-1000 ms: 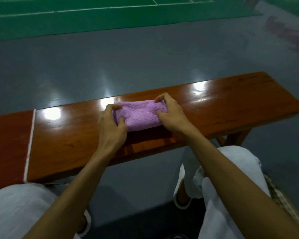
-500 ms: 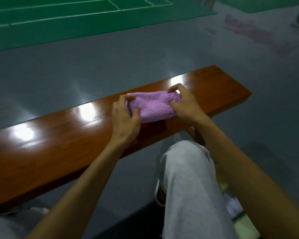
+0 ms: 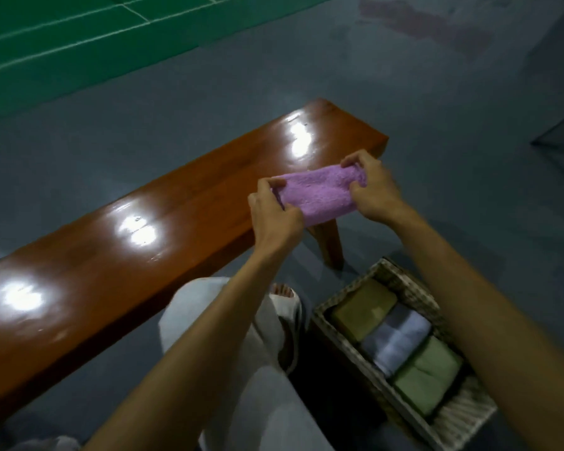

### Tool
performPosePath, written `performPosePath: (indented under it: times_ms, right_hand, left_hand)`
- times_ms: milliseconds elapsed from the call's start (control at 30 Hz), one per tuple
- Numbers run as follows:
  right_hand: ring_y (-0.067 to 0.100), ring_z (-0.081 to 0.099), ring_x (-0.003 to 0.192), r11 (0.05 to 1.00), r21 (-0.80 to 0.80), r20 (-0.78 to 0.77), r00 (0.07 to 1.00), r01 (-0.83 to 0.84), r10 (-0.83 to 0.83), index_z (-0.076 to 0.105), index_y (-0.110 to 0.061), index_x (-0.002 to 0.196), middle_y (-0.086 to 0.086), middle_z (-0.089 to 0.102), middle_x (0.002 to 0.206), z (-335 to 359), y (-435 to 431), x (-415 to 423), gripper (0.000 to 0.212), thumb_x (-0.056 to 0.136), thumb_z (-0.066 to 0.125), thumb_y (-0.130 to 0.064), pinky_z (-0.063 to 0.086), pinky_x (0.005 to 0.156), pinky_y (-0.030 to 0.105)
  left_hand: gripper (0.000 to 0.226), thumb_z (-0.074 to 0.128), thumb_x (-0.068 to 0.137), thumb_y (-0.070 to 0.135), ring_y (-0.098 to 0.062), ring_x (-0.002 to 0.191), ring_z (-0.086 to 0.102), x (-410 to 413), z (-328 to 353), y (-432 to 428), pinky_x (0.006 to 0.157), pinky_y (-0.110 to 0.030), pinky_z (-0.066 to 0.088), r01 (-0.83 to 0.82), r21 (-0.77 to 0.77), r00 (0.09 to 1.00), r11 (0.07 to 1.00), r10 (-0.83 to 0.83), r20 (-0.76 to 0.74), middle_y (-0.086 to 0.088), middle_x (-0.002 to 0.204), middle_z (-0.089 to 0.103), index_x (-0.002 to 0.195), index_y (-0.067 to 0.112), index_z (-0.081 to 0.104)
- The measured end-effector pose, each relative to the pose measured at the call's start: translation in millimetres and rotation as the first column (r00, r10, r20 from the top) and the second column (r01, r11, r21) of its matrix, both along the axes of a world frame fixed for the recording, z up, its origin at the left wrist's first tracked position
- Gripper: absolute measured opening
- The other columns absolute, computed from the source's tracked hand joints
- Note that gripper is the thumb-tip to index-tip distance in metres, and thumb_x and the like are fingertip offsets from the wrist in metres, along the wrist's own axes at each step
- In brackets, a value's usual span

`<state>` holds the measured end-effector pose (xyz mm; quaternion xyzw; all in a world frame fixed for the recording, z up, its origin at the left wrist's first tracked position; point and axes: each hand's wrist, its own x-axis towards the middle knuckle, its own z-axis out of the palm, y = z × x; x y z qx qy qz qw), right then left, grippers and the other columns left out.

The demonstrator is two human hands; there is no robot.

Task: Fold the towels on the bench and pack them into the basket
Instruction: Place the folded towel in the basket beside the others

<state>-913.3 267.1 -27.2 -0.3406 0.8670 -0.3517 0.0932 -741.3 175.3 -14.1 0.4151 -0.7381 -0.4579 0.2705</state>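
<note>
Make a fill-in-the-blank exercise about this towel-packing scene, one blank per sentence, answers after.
1. The left hand and the right hand each grip one end of a folded towel whose colour is ____.
2. The wicker basket stands on the ____, beside the bench.
3. The basket already holds ____ folded towels.
4. There, the pale towel lies ____ the khaki towel and the green towel.
Answers: purple; floor; three; between.

Purple towel (image 3: 319,195), glossy orange-brown bench (image 3: 176,222), grey woven basket (image 3: 401,281), green court (image 3: 79,43).
</note>
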Motion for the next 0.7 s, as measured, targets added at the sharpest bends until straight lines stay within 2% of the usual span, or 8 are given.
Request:
performPosePath:
  times_ms: [67, 133, 300, 400, 467, 533, 633, 700]
  right_hand:
    - [0.028, 0.059, 0.114, 0.999, 0.020, -0.003, 1.000, 0.026, -0.026, 0.058, -0.027, 0.118, 0.008, 0.058, 0.128, -9.9, 23.2, -12.2, 0.041, 0.086, 0.052, -0.002, 0.052, 0.097, 0.046]
    - [0.028, 0.060, 0.112, 0.998, 0.040, 0.014, 0.999, 0.049, -0.049, 0.058, -0.030, 0.115, 0.008, 0.059, 0.126, -20.8, 47.5, -23.2, 0.042, 0.084, 0.052, -0.004, 0.052, 0.097, 0.046]
    - [0.029, 0.062, 0.108, 0.990, 0.104, 0.133, 0.985, 0.096, -0.109, 0.058, -0.038, 0.108, 0.010, 0.062, 0.120, -70.4, 110.5, -32.2, 0.043, 0.075, 0.048, -0.013, 0.053, 0.097, 0.046]
    - [0.032, 0.063, 0.106, 0.983, 0.118, 0.225, 0.960, 0.141, -0.165, 0.064, -0.024, 0.109, 0.014, 0.066, 0.114, -103.9, 151.4, -27.7, 0.044, 0.073, 0.050, -0.004, 0.052, 0.096, 0.041]
    - [0.030, 0.064, 0.104, 0.975, 0.102, 0.303, 0.928, 0.196, -0.218, 0.066, -0.017, 0.107, 0.010, 0.069, 0.110, -125.7, 181.1, -21.5, 0.043, 0.067, 0.051, -0.010, 0.053, 0.093, 0.039]
    - [0.027, 0.065, 0.102, 0.964, 0.139, 0.355, 0.897, 0.227, -0.262, 0.067, -0.019, 0.105, 0.008, 0.070, 0.108, -153.3, 213.1, -20.4, 0.042, 0.066, 0.052, -0.012, 0.054, 0.093, 0.040]
    - [0.028, 0.065, 0.102, 0.956, 0.253, 0.379, 0.894, 0.149, -0.239, 0.066, -0.025, 0.103, 0.007, 0.070, 0.111, -185.6, 244.7, -15.8, 0.043, 0.069, 0.055, -0.001, 0.055, 0.090, 0.043]
    - [0.027, 0.065, 0.101, 0.955, 0.287, 0.383, 0.904, 0.077, -0.188, 0.065, -0.027, 0.101, 0.006, 0.069, 0.109, -206.5, 266.2, -12.6, 0.042, 0.067, 0.053, -0.005, 0.056, 0.088, 0.041]
  left_hand:
    - [0.047, 0.057, 0.085, -0.008, -0.013, 0.104, 0.048, -17.0, -7.1, 21.2, 0.081, -0.009, 0.048, 0.002, 0.051, 1.000, 0.999, -0.003, 0.003, -0.003, 0.121, 0.043, 0.126, 0.015, 0.056]
    - [0.048, 0.057, 0.083, -0.009, -0.016, 0.106, 0.051, -32.1, -17.2, 42.1, 0.087, -0.026, 0.056, -0.002, 0.146, 1.000, 0.989, 0.001, 0.008, -0.004, 0.123, 0.043, 0.124, 0.016, 0.056]
    - [0.040, 0.062, 0.084, -0.005, -0.023, 0.114, 0.056, -63.3, -56.1, 99.3, 0.098, -0.037, 0.056, -0.101, 0.308, 0.994, 0.946, 0.081, 0.076, -0.008, 0.131, 0.050, 0.115, 0.018, 0.056]
    - [0.037, 0.063, 0.083, -0.004, -0.026, 0.114, 0.057, -69.5, -85.7, 137.9, 0.100, -0.034, 0.051, -0.099, 0.325, 0.983, 0.940, 0.042, 0.179, -0.011, 0.131, 0.053, 0.113, 0.016, 0.057]
    - [0.039, 0.064, 0.082, -0.002, -0.029, 0.114, 0.058, -67.4, -109.0, 164.0, 0.101, -0.036, 0.048, -0.059, 0.317, 0.968, 0.947, -0.023, 0.248, -0.012, 0.130, 0.053, 0.116, 0.014, 0.059]
    - [0.041, 0.064, 0.079, -0.001, -0.031, 0.115, 0.058, -65.4, -132.9, 192.6, 0.101, -0.034, 0.046, -0.030, 0.334, 0.950, 0.942, -0.077, 0.302, -0.013, 0.129, 0.054, 0.117, 0.014, 0.060]
    - [0.041, 0.066, 0.077, -0.002, -0.030, 0.117, 0.059, -56.3, -167.1, 223.7, 0.097, -0.024, 0.044, -0.037, 0.399, 0.933, 0.916, -0.111, 0.342, -0.014, 0.129, 0.057, 0.115, 0.013, 0.062]
    - [0.039, 0.067, 0.076, -0.004, -0.030, 0.116, 0.060, -50.8, -190.6, 248.1, 0.097, -0.028, 0.048, -0.063, 0.456, 0.929, 0.888, -0.114, 0.351, -0.016, 0.129, 0.057, 0.113, 0.009, 0.063]
